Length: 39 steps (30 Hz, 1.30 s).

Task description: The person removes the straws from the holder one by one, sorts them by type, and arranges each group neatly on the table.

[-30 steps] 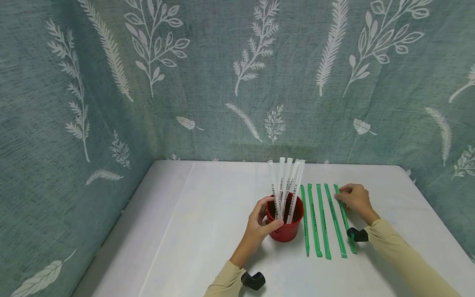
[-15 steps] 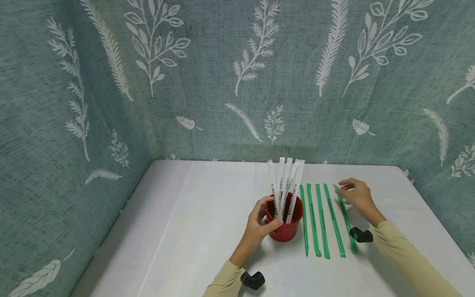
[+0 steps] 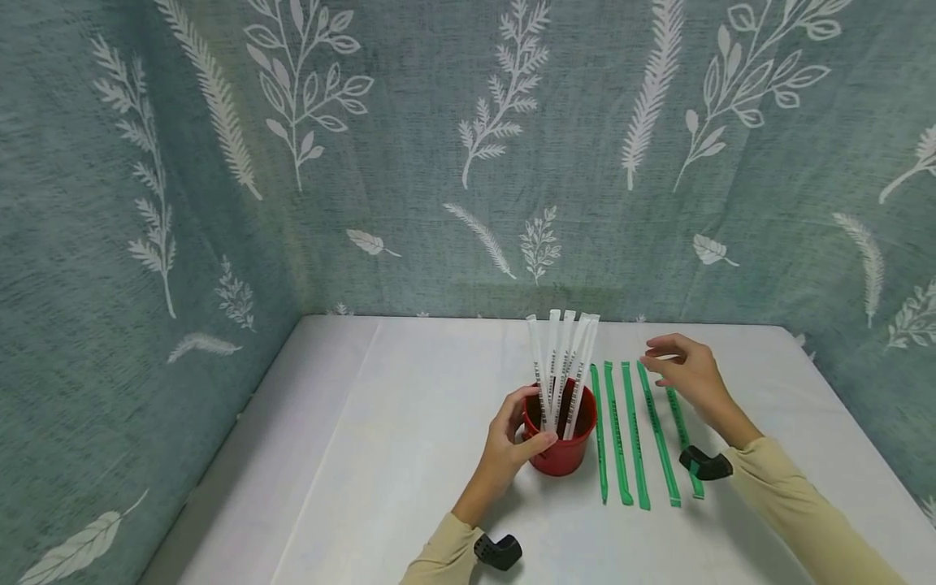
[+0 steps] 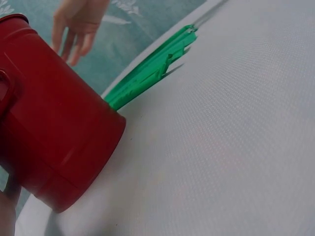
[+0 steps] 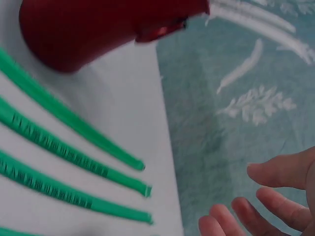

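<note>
A small red bucket [image 3: 559, 461] stands on the white table, with several white paper-wrapped straws [image 3: 570, 366] upright in it. My left hand [image 3: 504, 443] grips the bucket's left side, thumb near the front rim and fingers round the back. To its right lie several green-wrapped straws [image 3: 634, 439] in a row, lengthwise and a little apart. Over the far ends of the rightmost ones hovers my right hand [image 3: 691, 378], fingers loosely bent and holding nothing. In the right wrist view its fingers [image 5: 280, 169] show apart from the green straws [image 5: 74, 152].
The white tabletop [image 3: 395, 455] stretches to the left of the bucket. A teal leaf-patterned cloth [image 3: 409, 162] hangs behind the table and along its left side. Each wrist carries a black device [image 3: 499, 552].
My right hand has let go of the rightmost green straw, lifted, and moved slightly left. That straw stays lying in the row. The left hand and bucket have not moved.
</note>
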### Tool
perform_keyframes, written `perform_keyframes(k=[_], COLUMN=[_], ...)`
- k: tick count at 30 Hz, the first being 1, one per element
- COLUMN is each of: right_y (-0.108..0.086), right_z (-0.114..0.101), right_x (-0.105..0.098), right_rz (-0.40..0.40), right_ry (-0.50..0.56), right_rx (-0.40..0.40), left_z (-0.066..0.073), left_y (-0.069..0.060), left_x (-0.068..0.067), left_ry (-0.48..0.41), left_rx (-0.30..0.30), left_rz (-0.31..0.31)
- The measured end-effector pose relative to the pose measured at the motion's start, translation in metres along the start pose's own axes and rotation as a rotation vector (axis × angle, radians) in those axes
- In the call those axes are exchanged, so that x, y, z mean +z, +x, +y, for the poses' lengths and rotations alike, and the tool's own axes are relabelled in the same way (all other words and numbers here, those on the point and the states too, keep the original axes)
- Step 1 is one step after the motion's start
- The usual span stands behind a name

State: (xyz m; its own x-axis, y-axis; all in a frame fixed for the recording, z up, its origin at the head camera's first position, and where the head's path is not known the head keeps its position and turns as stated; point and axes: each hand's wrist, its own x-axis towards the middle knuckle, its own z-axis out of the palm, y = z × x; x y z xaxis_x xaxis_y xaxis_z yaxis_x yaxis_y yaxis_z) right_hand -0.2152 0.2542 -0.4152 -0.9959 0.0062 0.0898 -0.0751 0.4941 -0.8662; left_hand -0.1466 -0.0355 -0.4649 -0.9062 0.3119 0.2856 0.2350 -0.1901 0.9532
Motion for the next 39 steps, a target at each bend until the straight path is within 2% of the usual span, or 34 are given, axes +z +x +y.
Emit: perform_keyframes(k=[6,16,24,32,39], right_y=[-0.006,-0.014,-0.014,-0.017,-0.015], right_z=[-0.018,-0.035,-0.047,-0.048,-0.048], right_x=[0.008,0.02,0.035,0.053,0.069], right_rz=[-0.019,-0.017,-0.046,-0.091,-0.044], right_ry=[0.031,0.065,0.231,0.314,0.333], right_rx=[-0.03,-0.087,-0.103,-0.127,-0.079], left_z=[0.003,0.004,0.0,0.001,0.004], left_y=[0.0,-0.001,0.001,0.001,0.001], left_x=[-0.002,0.002,0.001,0.001,0.001], left_ry=[-0.004,-0.008,-0.009,-0.004,0.003], left_rx=[0.006,-0.007,-0.002,-0.015,-0.024], left_rz=[-0.01,-0.03,-0.009,-0.015,-0.012])
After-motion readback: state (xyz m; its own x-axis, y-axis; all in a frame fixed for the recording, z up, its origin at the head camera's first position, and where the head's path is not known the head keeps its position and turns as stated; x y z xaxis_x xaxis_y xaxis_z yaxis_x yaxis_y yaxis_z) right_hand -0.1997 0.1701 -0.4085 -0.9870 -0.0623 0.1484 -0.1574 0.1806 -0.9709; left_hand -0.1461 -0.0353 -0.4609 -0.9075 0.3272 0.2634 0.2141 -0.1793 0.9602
